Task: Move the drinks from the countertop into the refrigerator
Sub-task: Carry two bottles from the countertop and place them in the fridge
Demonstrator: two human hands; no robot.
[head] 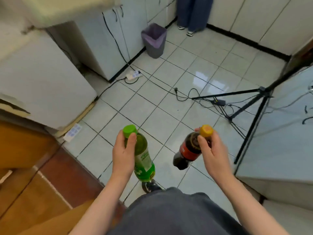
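Note:
My left hand (122, 154) grips a green bottle (144, 158) with a bright green cap near its neck, holding it upright over the tiled floor. My right hand (212, 152) holds a dark cola bottle (188, 150) with a red label and yellow cap, fingers curled round its neck; the bottle tilts down to the left. A white refrigerator (42, 82) stands at the left with its door shut.
A grey bin (154, 39) with a purple liner stands by the far cabinets. Power strips (133, 74) and cables lie on the floor. A black tripod (254, 106) stands at the right. Another person's legs (191, 14) are at the back. Wooden cabinet (25, 158) at left.

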